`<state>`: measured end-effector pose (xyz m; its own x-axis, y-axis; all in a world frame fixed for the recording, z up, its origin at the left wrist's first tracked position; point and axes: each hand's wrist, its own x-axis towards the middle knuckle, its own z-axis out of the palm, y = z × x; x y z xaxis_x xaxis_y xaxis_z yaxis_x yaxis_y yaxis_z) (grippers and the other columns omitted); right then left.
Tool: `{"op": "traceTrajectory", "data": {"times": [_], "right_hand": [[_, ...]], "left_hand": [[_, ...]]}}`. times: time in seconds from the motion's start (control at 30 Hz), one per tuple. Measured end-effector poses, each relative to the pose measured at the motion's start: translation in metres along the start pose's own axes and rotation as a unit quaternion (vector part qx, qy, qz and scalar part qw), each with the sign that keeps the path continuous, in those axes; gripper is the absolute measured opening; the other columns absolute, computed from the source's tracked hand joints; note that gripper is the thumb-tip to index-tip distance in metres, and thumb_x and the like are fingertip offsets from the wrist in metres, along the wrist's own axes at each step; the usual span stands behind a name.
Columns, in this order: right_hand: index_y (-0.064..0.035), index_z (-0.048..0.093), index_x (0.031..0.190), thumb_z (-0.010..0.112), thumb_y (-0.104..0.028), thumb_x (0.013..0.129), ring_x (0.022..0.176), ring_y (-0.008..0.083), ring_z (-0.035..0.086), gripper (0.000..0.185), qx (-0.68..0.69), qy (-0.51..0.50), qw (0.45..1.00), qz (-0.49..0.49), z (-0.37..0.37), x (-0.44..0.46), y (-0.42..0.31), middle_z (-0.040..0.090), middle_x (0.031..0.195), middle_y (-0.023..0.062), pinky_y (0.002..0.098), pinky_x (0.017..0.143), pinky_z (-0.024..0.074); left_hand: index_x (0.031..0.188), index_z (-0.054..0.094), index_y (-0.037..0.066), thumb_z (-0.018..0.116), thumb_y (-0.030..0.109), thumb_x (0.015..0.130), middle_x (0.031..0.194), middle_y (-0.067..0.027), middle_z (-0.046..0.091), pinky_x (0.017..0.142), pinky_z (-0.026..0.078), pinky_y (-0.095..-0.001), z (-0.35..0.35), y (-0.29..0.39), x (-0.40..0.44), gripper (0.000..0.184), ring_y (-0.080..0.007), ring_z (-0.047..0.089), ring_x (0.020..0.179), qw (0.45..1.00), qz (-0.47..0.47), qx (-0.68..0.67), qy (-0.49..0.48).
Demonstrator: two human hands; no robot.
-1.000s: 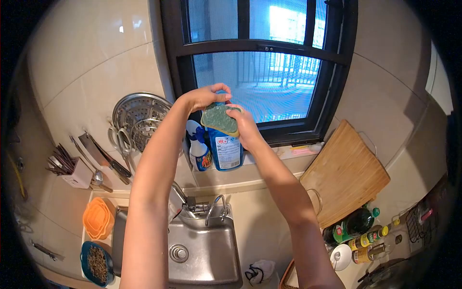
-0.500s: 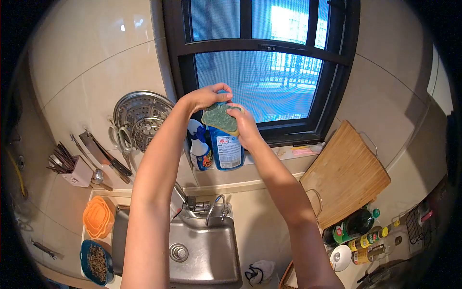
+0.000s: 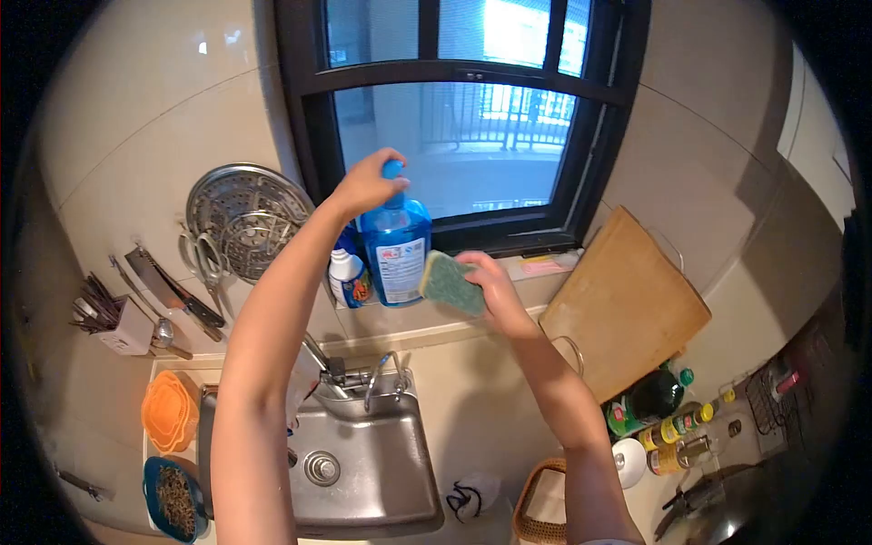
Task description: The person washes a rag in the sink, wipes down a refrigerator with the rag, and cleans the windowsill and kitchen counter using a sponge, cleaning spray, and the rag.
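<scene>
My left hand [image 3: 365,189] is closed around the blue top of a large bottle of blue liquid soap [image 3: 400,263], which stands upright on the window ledge. Its fingers curl about the neck and cap. A green and yellow scouring sponge [image 3: 454,283] is pinched in my right hand [image 3: 501,295], thumb over the green side. The sponge hangs just right of the bottle's lower half, tilted. Left of the bottle stands a white and blue spray bottle [image 3: 347,277], partly hidden by my left forearm.
Below is a steel sink [image 3: 372,463] with a faucet [image 3: 341,372]. A wooden cutting board [image 3: 627,304] leans at the right, near several sauce bottles [image 3: 672,431]. Knives [image 3: 173,286] and a steamer rack [image 3: 245,218] hang left. Orange [image 3: 170,413] and teal baskets [image 3: 150,490] sit beside the sink.
My right hand has drawn the sponge down and right, away from the bottle's top. My left hand stays at the top, now plainly around the cap. The whole view has shifted slightly.
</scene>
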<state>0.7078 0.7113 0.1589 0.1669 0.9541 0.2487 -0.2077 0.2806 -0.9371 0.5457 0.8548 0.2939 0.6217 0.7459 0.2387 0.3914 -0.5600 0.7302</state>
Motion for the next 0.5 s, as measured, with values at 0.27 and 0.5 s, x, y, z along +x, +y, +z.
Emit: {"op": "traceTrajectory", "data": {"times": [0.27,0.5], "right_hand": [[-0.0067,0.051,0.079,0.063,-0.011,0.065,0.063,0.0099,0.050,0.019,-0.128,0.143,0.968,0.159,-0.086,-0.076,0.015,0.054,0.071,0.0030,0.0224,0.050,0.0395],[-0.0057,0.051,0.080,0.063,-0.009,0.062,0.062,0.0126,0.052,0.021,-0.293,0.223,0.929,0.029,-0.122,-0.029,0.037,0.054,0.067,0.0046,0.0247,0.056,0.0424]], "left_hand": [[0.091,0.050,0.006,0.062,0.021,0.068,0.081,-0.0152,0.055,0.067,0.041,-0.0336,0.022,0.048,-0.049,0.029,-0.0258,0.053,0.074,0.988,0.097,0.092,0.081],[0.093,0.046,0.008,0.060,0.024,0.071,0.075,-0.0126,0.054,0.064,0.042,-0.0331,0.094,0.013,-0.098,0.031,-0.0247,0.053,0.071,0.993,0.105,-0.003,-0.057]]}}
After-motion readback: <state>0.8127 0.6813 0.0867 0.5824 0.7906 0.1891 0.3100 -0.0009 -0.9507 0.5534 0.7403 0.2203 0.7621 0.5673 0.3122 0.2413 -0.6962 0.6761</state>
